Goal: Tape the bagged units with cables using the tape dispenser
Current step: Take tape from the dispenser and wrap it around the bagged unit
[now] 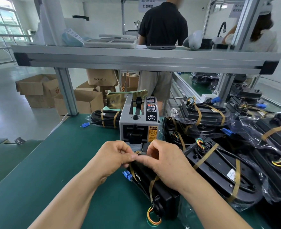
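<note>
bagged unit (pixel 164 195) on green mat (pixel 70 162), left hand (pixel 115 157) and right hand (pixel 164 162) pinching its far end

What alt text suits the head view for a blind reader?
The left hand and right hand pinch tan tape onto a black bagged unit on the green bench, before the grey tape dispenser. Taped units pile at right.

The tape dispenser (pixel 137 125) reads "CAUTION" and "SEMI"; a cardboard box (pixel 101 77), "75x36x40CM".
</note>
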`<state>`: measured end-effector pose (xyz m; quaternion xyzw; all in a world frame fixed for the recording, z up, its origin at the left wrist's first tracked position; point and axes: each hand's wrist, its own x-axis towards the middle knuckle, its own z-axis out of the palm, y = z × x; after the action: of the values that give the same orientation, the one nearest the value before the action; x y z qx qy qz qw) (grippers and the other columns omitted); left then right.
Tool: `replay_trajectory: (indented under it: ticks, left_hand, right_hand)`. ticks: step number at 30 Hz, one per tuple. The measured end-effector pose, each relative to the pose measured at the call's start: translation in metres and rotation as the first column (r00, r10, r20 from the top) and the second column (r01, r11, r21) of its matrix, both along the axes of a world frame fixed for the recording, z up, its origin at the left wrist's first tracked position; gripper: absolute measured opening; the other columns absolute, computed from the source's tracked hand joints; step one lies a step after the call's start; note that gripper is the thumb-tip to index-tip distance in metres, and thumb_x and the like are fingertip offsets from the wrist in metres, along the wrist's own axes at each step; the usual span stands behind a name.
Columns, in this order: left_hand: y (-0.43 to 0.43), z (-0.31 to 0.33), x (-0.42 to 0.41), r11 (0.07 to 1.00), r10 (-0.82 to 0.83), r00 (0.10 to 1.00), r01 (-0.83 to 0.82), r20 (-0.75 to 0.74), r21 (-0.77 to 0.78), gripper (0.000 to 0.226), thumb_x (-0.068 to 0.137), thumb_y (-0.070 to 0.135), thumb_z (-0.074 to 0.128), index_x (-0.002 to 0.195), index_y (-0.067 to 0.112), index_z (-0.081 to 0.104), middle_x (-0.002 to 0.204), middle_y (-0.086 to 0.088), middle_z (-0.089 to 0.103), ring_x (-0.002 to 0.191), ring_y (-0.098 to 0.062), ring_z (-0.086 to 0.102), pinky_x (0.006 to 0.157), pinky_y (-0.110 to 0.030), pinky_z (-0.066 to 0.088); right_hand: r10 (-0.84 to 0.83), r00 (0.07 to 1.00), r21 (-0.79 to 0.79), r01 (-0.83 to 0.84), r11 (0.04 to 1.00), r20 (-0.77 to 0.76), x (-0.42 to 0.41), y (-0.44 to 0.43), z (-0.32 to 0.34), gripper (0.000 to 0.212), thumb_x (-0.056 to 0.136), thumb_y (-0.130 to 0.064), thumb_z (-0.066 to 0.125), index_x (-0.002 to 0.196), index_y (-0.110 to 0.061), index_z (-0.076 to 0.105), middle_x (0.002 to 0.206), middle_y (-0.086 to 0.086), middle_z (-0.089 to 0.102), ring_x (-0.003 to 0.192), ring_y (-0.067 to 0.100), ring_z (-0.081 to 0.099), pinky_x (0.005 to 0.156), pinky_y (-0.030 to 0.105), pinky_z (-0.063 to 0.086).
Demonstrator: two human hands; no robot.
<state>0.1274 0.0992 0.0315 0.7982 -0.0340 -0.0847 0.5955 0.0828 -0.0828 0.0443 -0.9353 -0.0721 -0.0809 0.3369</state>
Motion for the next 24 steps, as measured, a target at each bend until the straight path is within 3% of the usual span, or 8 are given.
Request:
replay_trajectory:
  ticks: [2,4,9,12,15,19,22,24]
  left_hand:
    - [-0.001,-0.003,-0.002,0.998,0.027,1.0,-0.028,-0.014,-0.048,0.017,0.08,0.007,0.08,0.076,0.009,0.064,0.052,0.005,0.058,0.046,-0.005,0.053,0.048,-0.016,0.046]
    - [0.0,-0.006,-0.004,0.996,0.04,0.999,-0.042,-0.026,-0.084,0.014,0.083,0.007,0.078,0.082,0.009,0.064,0.055,0.005,0.058,0.047,-0.005,0.053,0.049,-0.016,0.046]
    - [0.006,-0.015,-0.02,0.975,0.175,0.984,-0.169,0.024,-0.145,0.005,0.089,0.016,0.072,0.092,0.016,0.068,0.059,0.01,0.06,0.052,-0.002,0.055,0.056,-0.016,0.048]
    - [0.02,-0.015,-0.032,0.924,0.365,0.927,-0.348,0.091,-0.155,0.003,0.09,0.023,0.07,0.087,0.024,0.071,0.069,0.009,0.066,0.056,0.002,0.057,0.064,-0.02,0.05]
    - [0.038,-0.008,-0.045,0.909,0.416,0.883,-0.4,0.218,-0.112,0.004,0.09,0.028,0.069,0.086,0.03,0.071,0.082,0.017,0.07,0.068,0.005,0.06,0.067,-0.015,0.044]
    - [0.055,0.002,-0.057,0.987,0.16,0.951,-0.163,0.265,-0.012,0.014,0.09,0.035,0.067,0.104,0.034,0.07,0.104,0.022,0.071,0.097,0.006,0.064,0.079,-0.007,0.046]
    - [0.065,0.01,-0.062,0.959,-0.272,0.956,0.279,0.113,-0.056,0.048,0.08,0.042,0.072,0.124,0.026,0.062,0.121,0.013,0.07,0.115,-0.002,0.063,0.097,-0.014,0.047]
    - [0.075,0.014,-0.062,0.915,-0.383,0.92,0.391,0.084,-0.101,0.048,0.078,0.031,0.077,0.124,0.025,0.065,0.123,0.001,0.071,0.116,-0.013,0.065,0.095,-0.021,0.051]
  right_hand:
    - [-0.015,0.995,-0.058,0.009,0.998,-0.103,0.001,0.0,0.003,0.064,0.053,-0.086,0.064,0.088,-0.032,0.054,0.082,-0.014,0.06,0.077,0.001,0.055,0.063,0.026,0.044]
    - [-0.02,0.98,-0.124,-0.005,0.992,-0.198,0.004,0.003,0.007,0.069,0.05,-0.082,0.072,0.096,-0.033,0.056,0.087,-0.014,0.061,0.081,0.003,0.057,0.068,0.029,0.05]
    - [0.034,0.97,-0.204,-0.085,0.975,-0.242,0.003,0.01,0.017,0.041,0.068,-0.054,0.072,0.088,-0.018,0.065,0.08,-0.001,0.068,0.074,0.018,0.066,0.064,0.036,0.054]
    - [0.127,0.954,-0.072,-0.152,0.986,-0.272,-0.001,-0.006,0.022,0.024,0.079,-0.039,0.067,0.096,-0.022,0.069,0.087,-0.002,0.073,0.081,0.016,0.07,0.078,0.04,0.06]
    - [0.304,0.904,0.179,-0.26,0.949,-0.3,-0.01,-0.031,0.028,0.024,0.091,-0.03,0.066,0.114,-0.036,0.066,0.104,-0.015,0.074,0.092,0.004,0.072,0.081,0.023,0.059]
    - [0.468,0.858,0.422,-0.352,0.835,-0.21,-0.023,-0.044,0.029,0.043,0.092,-0.026,0.064,0.126,-0.05,0.061,0.125,-0.022,0.068,0.116,0.0,0.064,0.091,0.006,0.046]
    - [0.565,0.794,0.517,-0.394,0.76,-0.225,-0.02,-0.031,0.032,0.042,0.094,-0.022,0.06,0.128,-0.046,0.062,0.127,-0.008,0.069,0.117,0.015,0.066,0.097,0.022,0.052]
    - [0.595,0.765,0.491,-0.431,0.757,-0.247,-0.015,-0.015,0.037,0.037,0.098,-0.022,0.056,0.128,-0.042,0.062,0.125,-0.004,0.07,0.114,0.019,0.068,0.097,0.03,0.055]
